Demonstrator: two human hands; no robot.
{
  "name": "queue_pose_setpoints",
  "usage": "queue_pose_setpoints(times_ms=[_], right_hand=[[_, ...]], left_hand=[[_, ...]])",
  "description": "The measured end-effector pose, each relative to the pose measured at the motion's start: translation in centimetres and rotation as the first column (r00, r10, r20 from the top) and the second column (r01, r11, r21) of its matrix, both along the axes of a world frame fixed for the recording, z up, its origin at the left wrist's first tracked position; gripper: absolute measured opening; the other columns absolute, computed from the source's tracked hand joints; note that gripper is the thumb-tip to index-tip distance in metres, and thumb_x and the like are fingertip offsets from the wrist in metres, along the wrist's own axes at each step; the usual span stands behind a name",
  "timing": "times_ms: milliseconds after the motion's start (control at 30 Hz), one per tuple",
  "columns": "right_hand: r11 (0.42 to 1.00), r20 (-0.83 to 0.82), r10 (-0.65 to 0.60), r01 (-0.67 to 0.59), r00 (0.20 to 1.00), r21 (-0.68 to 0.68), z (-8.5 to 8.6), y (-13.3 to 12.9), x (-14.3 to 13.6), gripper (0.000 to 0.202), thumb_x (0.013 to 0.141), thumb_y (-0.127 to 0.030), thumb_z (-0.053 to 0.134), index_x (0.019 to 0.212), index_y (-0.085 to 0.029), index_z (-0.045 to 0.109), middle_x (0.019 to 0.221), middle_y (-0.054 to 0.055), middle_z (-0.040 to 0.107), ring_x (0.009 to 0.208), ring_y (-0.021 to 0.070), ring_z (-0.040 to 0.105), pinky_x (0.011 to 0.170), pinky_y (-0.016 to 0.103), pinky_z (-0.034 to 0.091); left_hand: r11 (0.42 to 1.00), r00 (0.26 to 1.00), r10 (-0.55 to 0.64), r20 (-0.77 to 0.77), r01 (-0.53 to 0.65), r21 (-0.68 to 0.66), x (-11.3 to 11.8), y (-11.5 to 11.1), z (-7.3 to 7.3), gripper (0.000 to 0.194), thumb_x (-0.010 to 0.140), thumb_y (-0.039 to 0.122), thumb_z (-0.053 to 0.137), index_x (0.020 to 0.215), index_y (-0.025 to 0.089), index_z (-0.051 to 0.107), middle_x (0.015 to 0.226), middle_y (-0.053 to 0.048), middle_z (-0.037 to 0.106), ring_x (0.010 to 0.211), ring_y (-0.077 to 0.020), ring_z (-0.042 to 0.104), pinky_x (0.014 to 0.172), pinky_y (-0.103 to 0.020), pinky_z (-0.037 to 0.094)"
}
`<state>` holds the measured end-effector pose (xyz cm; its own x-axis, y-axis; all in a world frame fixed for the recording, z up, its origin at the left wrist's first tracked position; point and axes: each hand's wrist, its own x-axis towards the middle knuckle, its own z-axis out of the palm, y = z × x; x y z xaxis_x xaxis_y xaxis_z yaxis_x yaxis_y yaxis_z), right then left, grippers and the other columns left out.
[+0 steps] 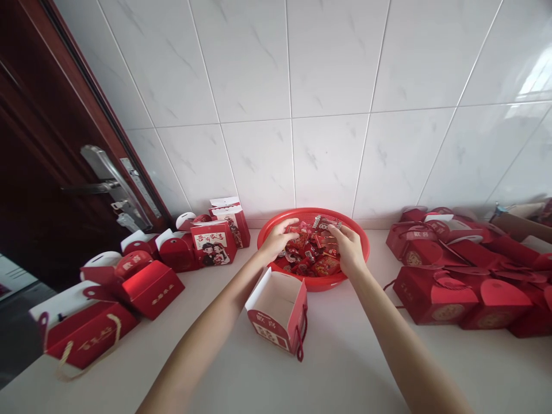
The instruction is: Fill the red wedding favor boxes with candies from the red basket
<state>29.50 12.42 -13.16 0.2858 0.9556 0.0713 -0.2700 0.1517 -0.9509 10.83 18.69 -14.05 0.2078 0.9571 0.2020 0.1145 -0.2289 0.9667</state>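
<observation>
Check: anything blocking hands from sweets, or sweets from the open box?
Nothing visible blocks the left hand or right hand. Between wrapped sweets and open box: the red basket's near rim, then the box's far wall.

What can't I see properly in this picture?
All in the head view:
- What lies under the top sweets in the red basket: those sweets hide it.
- Whether the right hand grips a sweet: its own fingers get in the way.
- Small writing on the sweets: too tiny and blurry.
- Insides of the front-right red box: its folded top covers them.
- The rest of the dark door: cut off by the left edge.
</observation>
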Motion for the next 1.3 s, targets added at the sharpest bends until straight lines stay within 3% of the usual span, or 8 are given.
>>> queue_pose_setpoints(times_ms=[200,433,633,767,900,1067,1200,1300], right_hand=[[1.000,0.012,0.014,-0.014,1.000,-0.009,0.2,-0.1,0.0,0.035,0.060,-0.046,0.083,0.067,-0.021,0.060,0.074,0.006,0.072,0.062,0.0184,0.064,0.057,0.029,0.049],[0.999,-0.004,0.004,-0.004,1.000,-0.033,0.4,-0.1,-0.2,0.026,0.065,-0.042,0.077,0.070,-0.019,0.065,0.073,0.005,0.073,0.059,0.0172,0.062,0.057,0.029,0.050],[0.999,0.010,0.044,-0.044,0.999,-0.023,0.1,0.1,-0.1,0.031,0.064,-0.048,0.077,0.071,-0.020,0.064,0.074,0.005,0.073,0.061,0.0180,0.062,0.059,0.030,0.050],[0.993,0.042,0.118,-0.118,0.992,-0.004,0.0,0.0,-0.2,0.034,0.061,-0.050,0.081,0.070,-0.021,0.065,0.070,0.003,0.072,0.060,0.0168,0.061,0.060,0.030,0.050],[0.971,0.086,0.237,-0.239,0.968,0.013,0.2,-0.4,-0.5,0.037,0.057,-0.050,0.086,0.074,-0.020,0.070,0.066,0.003,0.071,0.061,0.0182,0.062,0.062,0.032,0.052],[0.945,0.110,0.322,-0.326,0.940,0.016,0.5,-0.7,-0.6,0.039,0.058,-0.049,0.085,0.078,-0.018,0.074,0.065,0.002,0.071,0.059,0.0171,0.062,0.062,0.031,0.053],[0.945,0.092,0.323,-0.327,0.942,0.029,0.6,-0.8,-0.5,0.041,0.057,-0.049,0.086,0.078,-0.017,0.072,0.069,0.004,0.072,0.061,0.0179,0.064,0.063,0.032,0.054],[0.967,0.041,0.246,-0.248,0.968,0.065,0.3,-0.6,-0.3,0.040,0.056,-0.049,0.087,0.073,-0.018,0.068,0.066,0.001,0.069,0.060,0.0157,0.061,0.063,0.030,0.052]], left_hand=[[0.995,0.995,0.096,-0.015,-0.096,0.007,0.0,0.3,-0.1,0.048,0.073,0.009,0.064,0.118,0.022,0.072,0.142,-0.006,0.063,0.140,-0.0278,0.050,0.118,-0.040,0.037],[0.994,0.994,0.109,-0.006,-0.109,-0.019,0.1,-0.1,0.3,0.047,0.080,0.010,0.058,0.126,0.020,0.068,0.130,-0.010,0.071,0.134,-0.0266,0.057,0.111,-0.040,0.045],[0.992,0.992,0.124,-0.036,-0.125,-0.012,0.1,-0.3,0.4,0.036,0.080,0.011,0.060,0.113,0.018,0.072,0.116,-0.010,0.077,0.124,-0.0282,0.064,0.108,-0.045,0.048],[0.989,0.990,0.133,-0.042,-0.131,0.067,0.4,-0.7,0.7,0.025,0.076,0.016,0.069,0.100,0.019,0.075,0.118,-0.008,0.075,0.123,-0.0285,0.063,0.111,-0.042,0.044],[0.993,0.998,0.048,-0.029,-0.044,0.106,0.7,-1.4,1.3,0.024,0.079,0.038,0.071,0.096,0.022,0.077,0.106,-0.003,0.076,0.111,-0.0261,0.067,0.099,-0.037,0.051],[0.995,0.996,-0.093,-0.005,0.093,0.045,0.4,-1.4,1.3,0.039,0.071,0.055,0.074,0.083,0.018,0.074,0.086,-0.003,0.072,0.087,-0.0216,0.068,0.079,-0.032,0.056],[0.988,0.988,-0.155,-0.015,0.155,0.003,0.1,-1.1,1.1,0.045,0.070,0.060,0.073,0.084,0.017,0.074,0.087,-0.004,0.071,0.082,-0.0200,0.067,0.075,-0.032,0.056],[0.985,0.982,-0.171,-0.083,0.173,0.010,0.1,-1.1,1.1,0.042,0.077,0.058,0.067,0.090,0.020,0.076,0.089,-0.004,0.073,0.084,-0.0204,0.067,0.077,-0.031,0.055]])
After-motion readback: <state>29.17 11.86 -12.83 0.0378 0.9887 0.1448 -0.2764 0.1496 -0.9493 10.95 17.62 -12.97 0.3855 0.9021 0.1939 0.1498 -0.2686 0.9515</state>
